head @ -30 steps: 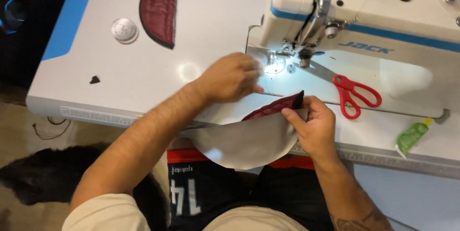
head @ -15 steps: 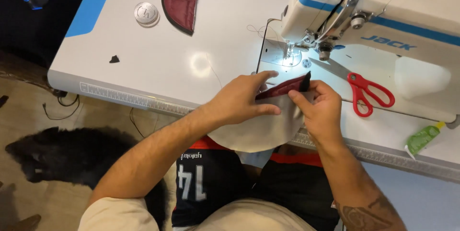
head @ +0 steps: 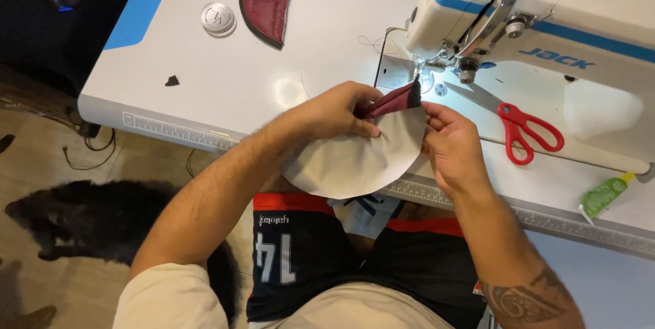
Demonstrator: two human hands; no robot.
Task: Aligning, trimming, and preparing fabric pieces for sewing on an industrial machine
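Fingers of my left hand (head: 334, 114) and right hand (head: 454, 148) pinch the maroon quilted fabric piece (head: 392, 100) with its round beige backing (head: 358, 158); layers could slip apart.

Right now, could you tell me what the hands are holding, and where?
Both hands, left hand and right hand, pinch the maroon-and-grey fabric piece along its top edge.

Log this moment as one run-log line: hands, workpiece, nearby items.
left hand: pinches maroon strip | right hand: holds grey round piece edge | red scissors: on table, untouched | machine needle: just beyond workpiece
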